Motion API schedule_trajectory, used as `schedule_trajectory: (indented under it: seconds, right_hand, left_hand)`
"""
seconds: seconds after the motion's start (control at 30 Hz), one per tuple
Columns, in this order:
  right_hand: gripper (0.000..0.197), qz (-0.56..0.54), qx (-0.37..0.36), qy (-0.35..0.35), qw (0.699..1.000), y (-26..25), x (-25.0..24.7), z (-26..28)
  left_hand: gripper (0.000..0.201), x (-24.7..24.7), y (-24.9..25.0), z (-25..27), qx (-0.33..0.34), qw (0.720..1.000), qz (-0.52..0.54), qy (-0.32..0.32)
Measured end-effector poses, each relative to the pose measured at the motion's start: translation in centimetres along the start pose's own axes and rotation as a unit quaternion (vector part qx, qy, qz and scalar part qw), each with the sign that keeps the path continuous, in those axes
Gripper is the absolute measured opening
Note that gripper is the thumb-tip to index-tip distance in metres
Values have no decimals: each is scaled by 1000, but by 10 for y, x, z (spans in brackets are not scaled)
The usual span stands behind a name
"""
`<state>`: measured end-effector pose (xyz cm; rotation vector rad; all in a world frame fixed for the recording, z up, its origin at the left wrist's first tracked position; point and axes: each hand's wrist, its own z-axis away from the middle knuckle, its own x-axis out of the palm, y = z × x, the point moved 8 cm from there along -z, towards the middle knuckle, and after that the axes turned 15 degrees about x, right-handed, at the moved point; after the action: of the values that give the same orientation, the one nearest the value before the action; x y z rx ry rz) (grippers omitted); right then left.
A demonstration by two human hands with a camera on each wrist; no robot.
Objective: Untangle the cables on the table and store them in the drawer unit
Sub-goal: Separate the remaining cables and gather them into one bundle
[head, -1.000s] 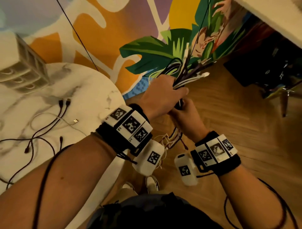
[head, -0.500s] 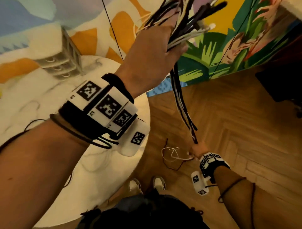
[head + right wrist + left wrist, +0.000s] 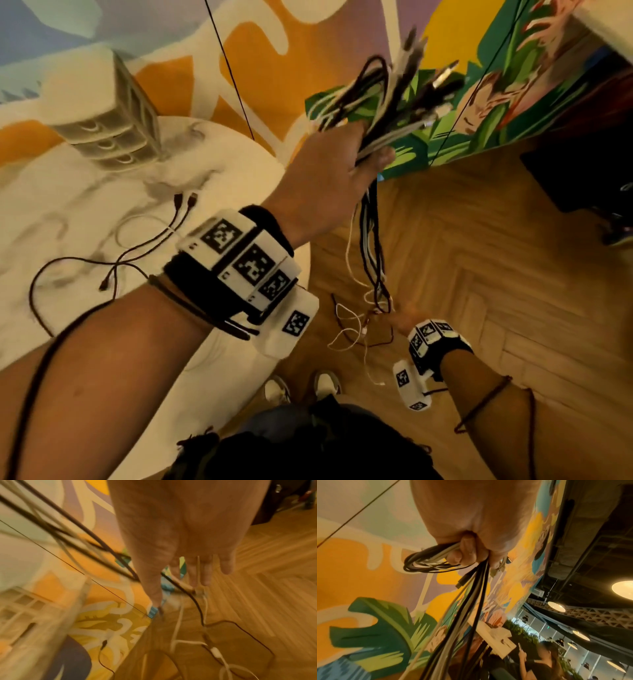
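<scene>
Left hand (image 3: 329,178) is up high in the upper middle of the head view, its grip clenched around a thick bundle of cables (image 3: 394,106), black and white together. The plug ends fan out above the fist toward the upper right of the frame, against the painted wall (image 3: 239,51). In the left wrist view the fingers (image 3: 467,551) curl tight round the strands, a small coil looping out to the left of the fist and the long runs dropping toward the bottom of the frame.

Below the fist the strands hang straight down the centre of the head view to the right hand (image 3: 402,317), low and just right of centre, over the wooden floor (image 3: 479,274). That hand sits at the bottom of the hanging strands, where they loosen into white and dark loops. The right wrist view is blurred: the fingers (image 3: 205,573) point down, fairly straight, with a thin white strand running between them, but whether the grip is actually closed on anything I cannot tell.

Over on the left of the head view, a few more cables (image 3: 144,240) lie loose on the round marbled tabletop (image 3: 51,212), a pair of dark plugs side by side near its middle. The white drawer unit (image 3: 113,120) stands at the upper left of the frame, on the far side of the tabletop, well apart from both hands.
</scene>
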<state>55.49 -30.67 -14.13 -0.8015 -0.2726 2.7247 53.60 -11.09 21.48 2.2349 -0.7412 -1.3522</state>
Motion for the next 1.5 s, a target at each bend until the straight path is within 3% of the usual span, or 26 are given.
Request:
schedule_trajectory:
  seconds: [0.1,0.17,0.2,0.27,0.37,0.43,0.5,0.6,0.73,0.8,0.9,0.97,1.03,1.1,1.17,1.23,1.27,1.33,1.4,1.5]
  right_hand:
    - [29,49,-85,58,993,-44,-40,36]
    - [27,-114,-165,64,978,-78,-74,68]
    - [31,-200,-218,38,954,-95,-87,84]
    - [37,-254,-294,-55,920,-128,-95,120]
    - [21,-174,-343,-148,911,-162,-75,164]
    - [17,-167,-347,-137,913,-166,-68,169]
    - [10,-178,-320,-65,928,-155,-69,151]
    - [35,-214,-217,47,951,-125,-81,103]
    - [39,-185,-97,108,972,-75,-77,48]
    - [37,-140,-27,108,984,-42,-69,19]
    - [18,-92,25,19,995,-6,-48,-13]
    - [11,15,-9,-15,1000,-9,-41,-14]
    - [23,62,-84,-6,995,-35,-54,6]
    - [34,-43,-205,-67,976,-74,-71,55]
    - [36,-195,-304,-163,918,-111,-93,115]
    - [44,-299,-351,-225,858,-134,-110,160]
    - [56,-308,-357,-219,854,-141,-113,170]
    - [66,-272,-348,-182,879,-149,-112,174]
    - [52,-226,-338,-178,896,-152,-101,171]
    - [38,-218,-324,-217,895,-159,-84,177]
  left_hand:
    - [20,33,-11,13,-7,999,18,-45]
    - [22,55,-21,25,-28,996,20,-81]
    - [24,63,-26,29,-37,995,20,-93]
    - [28,72,-32,36,-54,993,17,-101]
    - [25,75,-40,42,-75,990,17,-116]
    - [18,73,-44,44,-88,987,29,-131]
    - [18,63,-48,45,-95,989,47,-105]
    - [26,30,-56,39,-113,991,63,-26]
    - [33,-4,-62,19,-105,986,109,69]
    - [33,-5,-61,13,-102,977,167,90]
    - [34,14,-54,11,-109,956,257,90]
    - [34,36,-45,12,-114,942,308,70]
    - [35,58,-39,14,-125,937,323,48]
    - [36,77,-33,15,-130,935,329,21]
    - [34,89,-31,18,-140,933,333,-1]
    - [26,97,-32,25,-156,931,330,-23]
    - [20,99,-30,29,-153,932,327,-38]
    - [9,106,-25,38,-132,937,315,-71]
    - [29,109,-23,49,-136,946,279,-94]
    - [48,109,-22,65,-125,951,255,-124]
